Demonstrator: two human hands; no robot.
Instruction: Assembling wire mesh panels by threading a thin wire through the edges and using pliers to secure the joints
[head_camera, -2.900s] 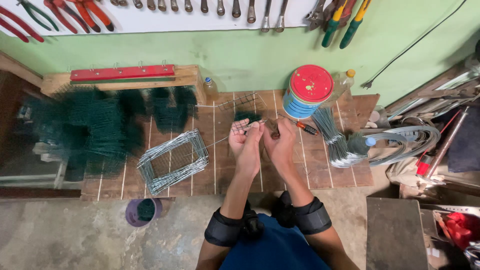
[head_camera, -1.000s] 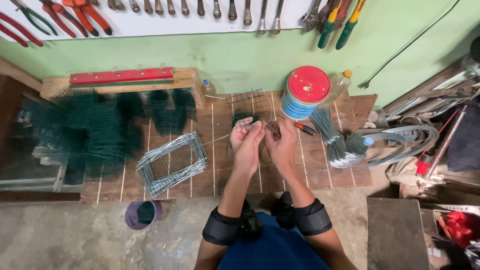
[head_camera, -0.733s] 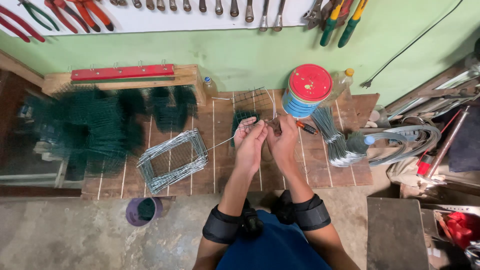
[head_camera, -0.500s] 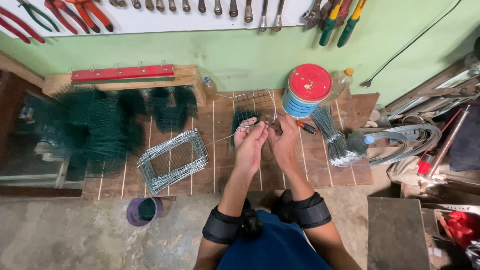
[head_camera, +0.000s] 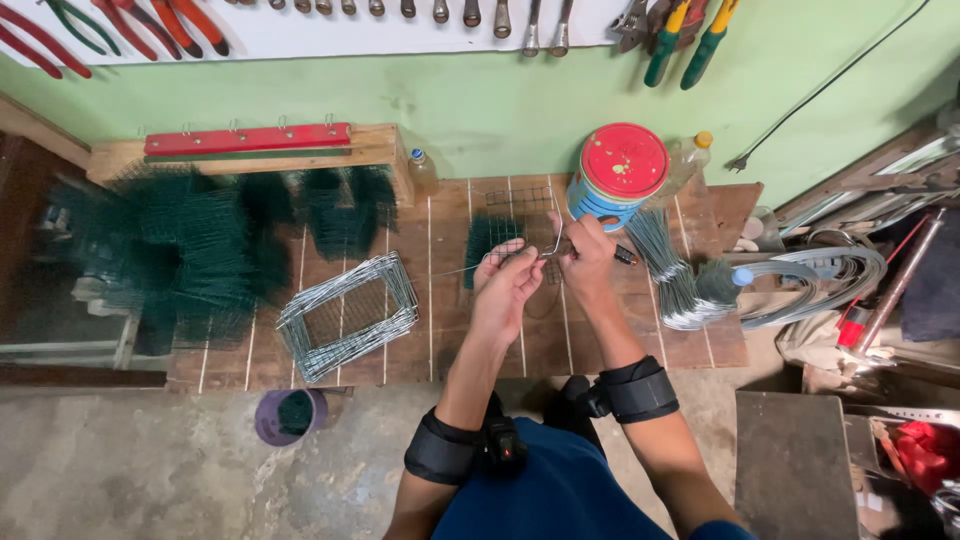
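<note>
Over the wooden workbench, my left hand and my right hand both pinch a thin bare metal wire. The wire runs left from my left hand and bends upward between the two hands. Just behind my hands lies a small green wire mesh piece. Right of my right hand rests a bundle of cut wires. Black bands wrap both my forearms.
A stack of bare wire frames lies left of my hands, and piles of green mesh beyond it. A round tin with a red lid, a small bottle, coiled metal strips and wall-hung tools surround the bench. A purple cup sits below.
Both hands have shifted slightly up and away from me over the bench, and the wire between them now bends upward.
</note>
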